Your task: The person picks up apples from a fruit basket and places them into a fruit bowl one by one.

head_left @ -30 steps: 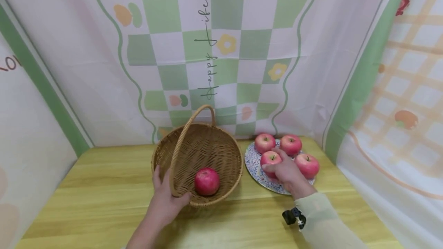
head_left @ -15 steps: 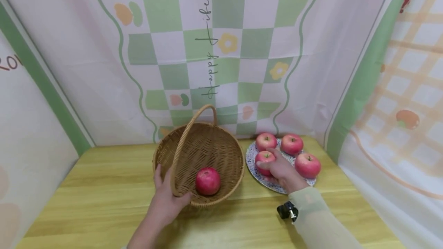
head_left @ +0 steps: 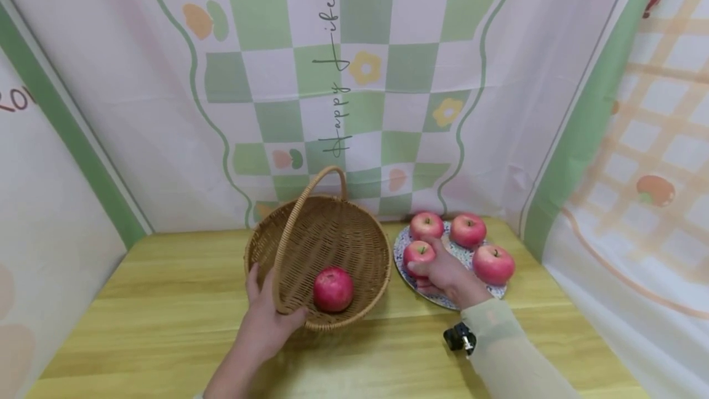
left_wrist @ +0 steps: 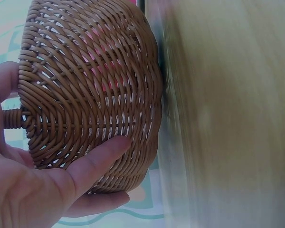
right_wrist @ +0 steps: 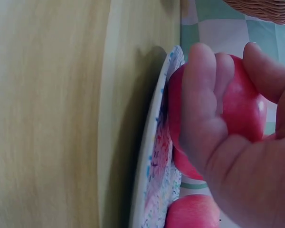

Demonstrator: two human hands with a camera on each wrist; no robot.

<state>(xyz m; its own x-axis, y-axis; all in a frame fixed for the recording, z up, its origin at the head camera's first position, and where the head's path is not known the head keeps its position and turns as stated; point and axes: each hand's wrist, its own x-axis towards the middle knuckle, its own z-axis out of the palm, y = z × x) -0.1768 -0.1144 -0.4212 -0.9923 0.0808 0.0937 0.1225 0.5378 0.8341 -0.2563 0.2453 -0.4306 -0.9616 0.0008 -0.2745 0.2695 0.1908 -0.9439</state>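
Observation:
A wicker basket (head_left: 354, 233) stands on the table with one darker red fruit (head_left: 333, 289) inside it. My left hand (head_left: 266, 322) grips the basket's near left rim beside the handle; in the left wrist view its fingers (left_wrist: 97, 161) lie along the woven side. On the right, a patterned plate (head_left: 403, 245) carries several apples. My right hand (head_left: 448, 273) has its fingers curled round the front left apple (head_left: 418, 253), at the plate's left part. The right wrist view shows this apple (right_wrist: 242, 104) between thumb and fingers, close against the plate (right_wrist: 154, 118).
Three other apples rest on the plate: one at the back left (head_left: 426, 225), one at the back right (head_left: 468, 229), one at the right (head_left: 493, 265). A patterned cloth (head_left: 365, 29) hangs behind the wooden table (head_left: 166, 306). A black device (head_left: 459, 338) is at the right wrist.
My right hand and the apple in its grip have moved left across the plate, toward the basket. The left hand keeps its hold on the basket, which has barely moved.

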